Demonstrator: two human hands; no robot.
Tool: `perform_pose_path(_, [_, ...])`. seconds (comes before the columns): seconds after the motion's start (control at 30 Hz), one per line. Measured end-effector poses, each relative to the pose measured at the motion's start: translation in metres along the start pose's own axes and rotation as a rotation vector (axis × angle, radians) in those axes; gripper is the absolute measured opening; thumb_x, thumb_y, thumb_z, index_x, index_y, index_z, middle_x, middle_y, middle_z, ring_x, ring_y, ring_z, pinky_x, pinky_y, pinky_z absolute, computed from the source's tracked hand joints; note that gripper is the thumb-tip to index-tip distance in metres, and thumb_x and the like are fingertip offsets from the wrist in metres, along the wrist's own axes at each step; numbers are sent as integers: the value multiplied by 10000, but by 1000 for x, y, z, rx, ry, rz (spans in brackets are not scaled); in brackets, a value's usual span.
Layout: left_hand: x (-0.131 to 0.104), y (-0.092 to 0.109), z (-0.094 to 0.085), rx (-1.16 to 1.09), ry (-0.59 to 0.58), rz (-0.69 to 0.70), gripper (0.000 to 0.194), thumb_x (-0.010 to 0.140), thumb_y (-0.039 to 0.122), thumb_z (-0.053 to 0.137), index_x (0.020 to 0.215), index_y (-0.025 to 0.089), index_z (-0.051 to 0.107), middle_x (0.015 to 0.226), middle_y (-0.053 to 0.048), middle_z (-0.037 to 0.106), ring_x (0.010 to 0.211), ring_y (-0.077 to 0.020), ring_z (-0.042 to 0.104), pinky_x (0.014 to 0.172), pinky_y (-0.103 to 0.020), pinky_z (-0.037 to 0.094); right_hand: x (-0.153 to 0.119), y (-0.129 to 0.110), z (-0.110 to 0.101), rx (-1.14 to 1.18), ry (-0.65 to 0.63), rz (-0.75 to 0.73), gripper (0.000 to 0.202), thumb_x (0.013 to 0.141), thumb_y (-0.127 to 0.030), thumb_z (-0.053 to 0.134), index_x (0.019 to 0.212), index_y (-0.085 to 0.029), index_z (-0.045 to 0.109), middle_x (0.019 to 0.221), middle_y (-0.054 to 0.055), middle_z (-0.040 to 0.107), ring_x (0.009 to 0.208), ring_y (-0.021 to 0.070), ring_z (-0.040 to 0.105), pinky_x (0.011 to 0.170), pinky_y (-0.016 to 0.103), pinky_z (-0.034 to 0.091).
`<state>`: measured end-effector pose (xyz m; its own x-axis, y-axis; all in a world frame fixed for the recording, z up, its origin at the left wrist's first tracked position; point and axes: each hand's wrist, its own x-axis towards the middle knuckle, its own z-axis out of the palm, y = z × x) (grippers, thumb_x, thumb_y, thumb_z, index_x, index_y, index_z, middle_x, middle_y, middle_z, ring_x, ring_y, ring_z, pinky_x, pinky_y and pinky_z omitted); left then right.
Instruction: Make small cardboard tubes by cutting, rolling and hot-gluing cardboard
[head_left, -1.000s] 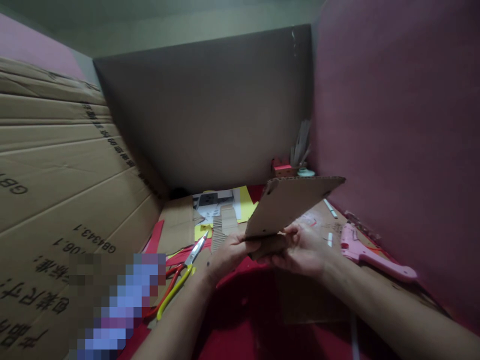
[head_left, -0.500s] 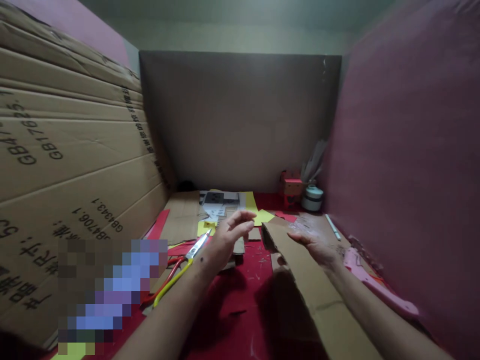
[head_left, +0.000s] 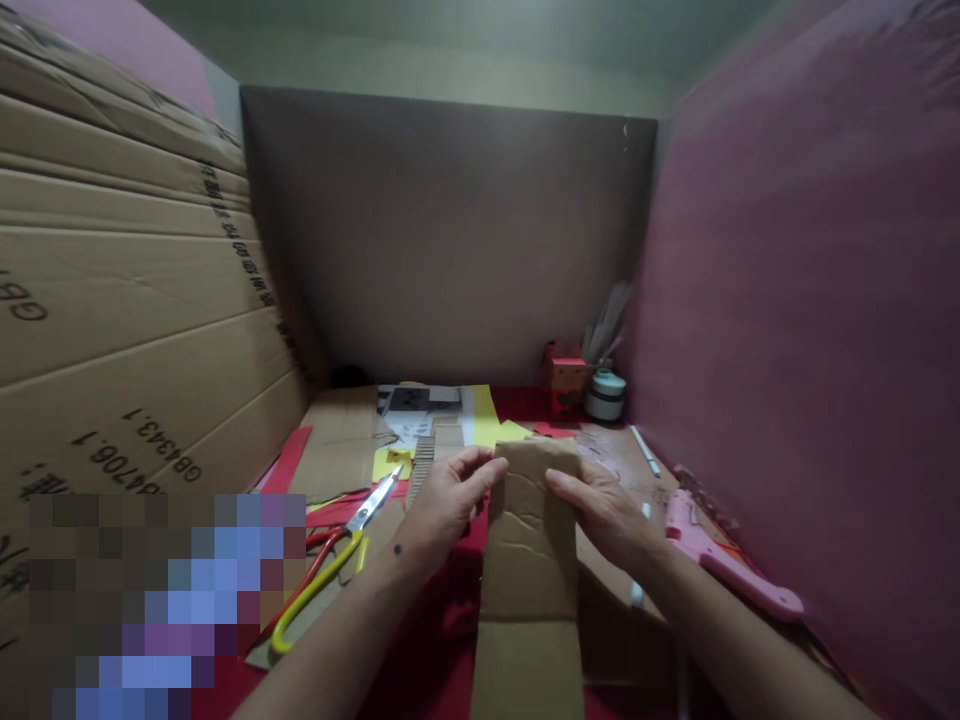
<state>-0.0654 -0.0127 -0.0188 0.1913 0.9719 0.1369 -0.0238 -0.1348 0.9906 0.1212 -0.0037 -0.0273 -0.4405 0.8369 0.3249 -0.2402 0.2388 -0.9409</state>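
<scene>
Red tabletop (head_left: 420, 640) spreads below as your left hand (head_left: 448, 492) and right hand (head_left: 609, 508) each pinch the far end of a cardboard strip (head_left: 529, 575) between them, scissors (head_left: 360, 522) left of your left hand, glue gun (head_left: 727, 562) right of your right.

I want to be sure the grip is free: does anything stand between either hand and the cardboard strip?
Nothing visible does. The left hand and right hand touch the cardboard strip near its far end; the scissors and pink glue gun lie to either side.
</scene>
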Motion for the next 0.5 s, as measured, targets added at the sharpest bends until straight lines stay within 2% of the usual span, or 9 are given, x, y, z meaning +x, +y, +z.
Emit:
perform_pose_path(0.13, [-5,10,2,-21,-97,-23,334,799,467,543,940,174,614,601,39,471,450,-61,356,412,-191,250,-1,-2,-1,-45,6,-35,308,858,-316,538,1156,-259,593,1146,37,623,1104,204,527,988,399,362])
perform_pose_path(0.27, [-9,17,8,5,13,-16,261,762,414,610,832,163,620,587,43,451,471,-60,351,417,-181,243,-5,-8,6,-2,7,-6,329,868,-319,516,1185,-249,572,1112,51,635,1056,205,557,922,385,422])
perform_pose_path(0.4, [-13,14,16,15,84,34,246,756,383,610,690,146,605,607,23,475,543,-89,421,477,-201,327,-11,-13,13,-14,85,18,307,849,-330,543,1143,-259,602,1093,39,648,965,188,599,840,321,467])
perform_pose_path(0.5, [-13,9,21,63,129,92,261,757,372,603,628,145,602,604,14,471,573,-106,447,537,-233,383,-13,-11,11,2,129,136,306,823,-359,579,1104,-247,626,1077,48,659,930,203,613,792,318,487])
